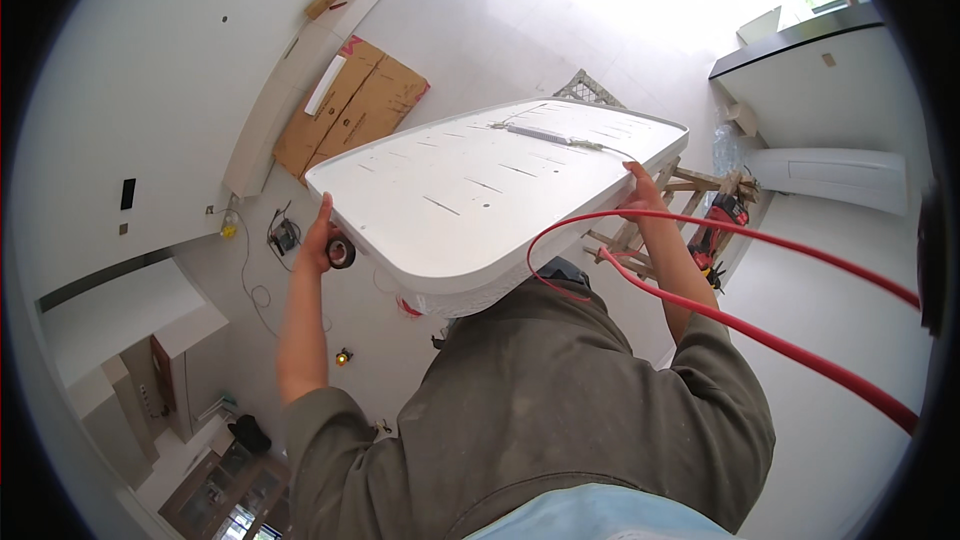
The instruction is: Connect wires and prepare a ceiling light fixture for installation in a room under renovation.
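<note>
A large white ceiling light (400, 200) with rounded corners is held up in front of me, its slotted back panel facing up. A slim white driver box (540, 133) with thin wires lies along its far part. At the left rim, my left hand (318, 240) is closed on the edge, thumb up; a roll of black tape (341, 250) hangs at its fingers. My right hand (643, 190) grips the right rim, thumb on top, other fingers hidden beneath. Red wires (760, 335) loop in from the right, close to my right forearm and across the light's near side.
A wooden ladder (690, 180) stands at the right with a red and black power tool (712, 230) on it. A flattened cardboard box (350, 105) lies at far left, a white air conditioner (830, 178) at right. Cables (262, 295) trail on the floor at left.
</note>
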Demonstrator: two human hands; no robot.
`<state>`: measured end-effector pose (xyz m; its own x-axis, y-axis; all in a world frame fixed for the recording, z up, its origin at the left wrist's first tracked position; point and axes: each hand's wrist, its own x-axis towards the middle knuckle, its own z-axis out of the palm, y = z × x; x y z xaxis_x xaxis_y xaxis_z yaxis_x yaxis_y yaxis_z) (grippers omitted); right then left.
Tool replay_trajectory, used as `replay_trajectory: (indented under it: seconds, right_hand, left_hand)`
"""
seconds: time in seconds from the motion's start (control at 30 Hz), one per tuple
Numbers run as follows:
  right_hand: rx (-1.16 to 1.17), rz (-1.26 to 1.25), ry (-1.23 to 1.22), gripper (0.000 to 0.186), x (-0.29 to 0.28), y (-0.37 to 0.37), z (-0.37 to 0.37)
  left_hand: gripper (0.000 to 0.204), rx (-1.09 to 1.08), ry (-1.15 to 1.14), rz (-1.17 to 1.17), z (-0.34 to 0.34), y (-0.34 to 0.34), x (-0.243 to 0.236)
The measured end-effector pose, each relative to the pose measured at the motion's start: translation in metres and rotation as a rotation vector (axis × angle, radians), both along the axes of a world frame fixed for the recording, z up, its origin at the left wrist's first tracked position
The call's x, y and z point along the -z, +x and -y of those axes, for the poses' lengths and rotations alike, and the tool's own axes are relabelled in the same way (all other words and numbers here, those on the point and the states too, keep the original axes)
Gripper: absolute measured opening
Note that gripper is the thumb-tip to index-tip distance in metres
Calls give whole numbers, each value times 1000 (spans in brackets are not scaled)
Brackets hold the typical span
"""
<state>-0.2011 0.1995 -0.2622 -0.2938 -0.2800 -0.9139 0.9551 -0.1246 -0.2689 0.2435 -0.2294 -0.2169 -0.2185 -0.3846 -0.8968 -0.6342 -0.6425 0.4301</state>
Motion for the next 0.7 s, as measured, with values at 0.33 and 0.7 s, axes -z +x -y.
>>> replay_trajectory:
  seconds: [0.33, 0.7]
  right_hand:
    - [-44, 276, 173, 53, -1, 41, -10]
    - [242, 240, -61, 46, 57, 81, -33]
  left_hand:
    - [56, 250, -25, 118, 66, -20, -4]
    - [71, 454, -161, 93, 65, -137, -97]
